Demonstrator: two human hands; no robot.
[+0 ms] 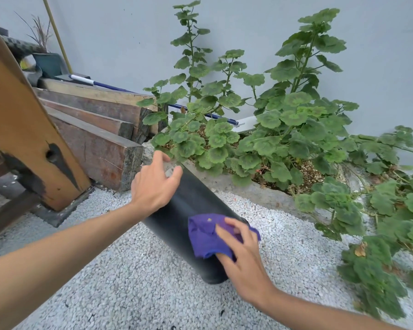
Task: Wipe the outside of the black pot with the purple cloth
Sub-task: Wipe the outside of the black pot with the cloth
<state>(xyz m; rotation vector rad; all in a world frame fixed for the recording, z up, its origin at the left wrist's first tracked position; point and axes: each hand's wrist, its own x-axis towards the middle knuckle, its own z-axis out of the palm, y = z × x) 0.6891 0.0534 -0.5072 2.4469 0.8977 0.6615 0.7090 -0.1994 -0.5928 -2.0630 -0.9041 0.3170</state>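
A tall black pot lies tilted on its side over white gravel, its far end toward the planter. My left hand grips that far upper end, fingers curled over the rim. My right hand presses a crumpled purple cloth against the pot's side near its lower, near end. The pot's mouth and the far rim are hidden behind my left hand.
A concrete planter full of green geranium plants runs behind and to the right. Stacked timber beams and a slanted wooden post stand at left. White gravel covers the ground.
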